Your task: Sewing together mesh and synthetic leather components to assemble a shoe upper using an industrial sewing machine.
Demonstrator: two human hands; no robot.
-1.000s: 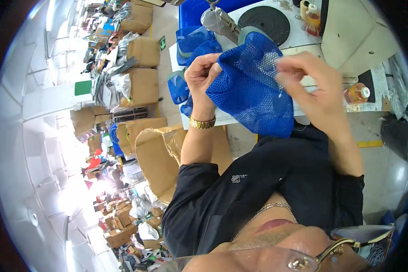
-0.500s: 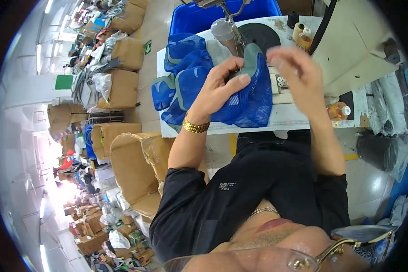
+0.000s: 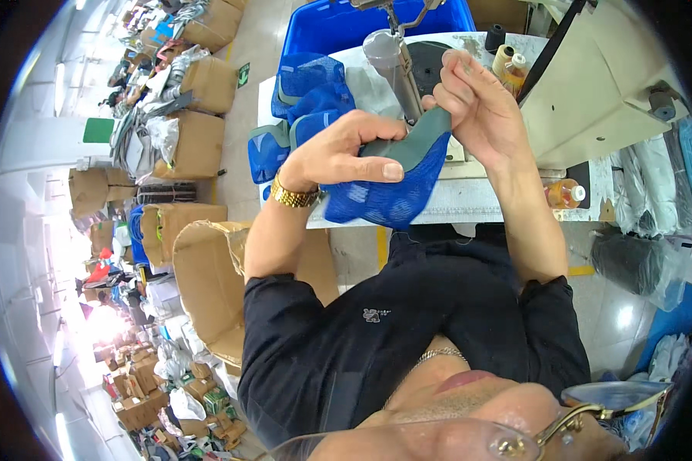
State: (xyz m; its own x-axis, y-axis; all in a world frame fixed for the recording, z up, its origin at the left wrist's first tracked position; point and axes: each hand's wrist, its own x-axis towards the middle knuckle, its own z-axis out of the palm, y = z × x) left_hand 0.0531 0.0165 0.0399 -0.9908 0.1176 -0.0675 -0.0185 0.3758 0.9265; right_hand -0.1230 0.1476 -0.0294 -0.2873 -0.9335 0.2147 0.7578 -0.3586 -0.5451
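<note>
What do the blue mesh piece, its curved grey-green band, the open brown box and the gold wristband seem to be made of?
Blue mesh piece: probably synthetic netting, slightly glossy; open weave shows.
Curved grey-green band: matte, perhaps felt or coated fabric; no weave visible.
Open brown box: apparently dull cardboard, with creased flaps.
Gold wristband: likely polished metal, given its links and glints.

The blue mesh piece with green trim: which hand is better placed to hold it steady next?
Probably the left hand: its thumb lies over the blue mesh piece, its fingers at the green trim's far side. The right hand is at the trim's right end; whether it grips there is unclear.
</note>
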